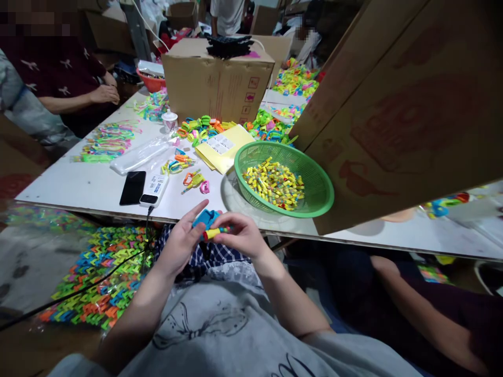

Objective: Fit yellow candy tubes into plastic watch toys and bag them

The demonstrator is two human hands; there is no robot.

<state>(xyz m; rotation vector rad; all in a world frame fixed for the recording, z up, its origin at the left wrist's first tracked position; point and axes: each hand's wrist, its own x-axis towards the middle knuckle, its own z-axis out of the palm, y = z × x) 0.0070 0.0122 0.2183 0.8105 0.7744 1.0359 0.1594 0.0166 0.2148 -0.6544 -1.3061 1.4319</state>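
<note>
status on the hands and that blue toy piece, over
Holding the blue toy piece with left hand and right hand, near the table edge. Past it, a green basket. Nothing blocking the hands.

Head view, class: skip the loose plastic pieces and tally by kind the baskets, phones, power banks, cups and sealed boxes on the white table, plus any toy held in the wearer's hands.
Green basket: 1
Black phone: 1
White power bank: 1
Small cup: 1
Sealed cardboard box: 1
Blue toy held by left hand and right hand: 1
Total: 6
</note>
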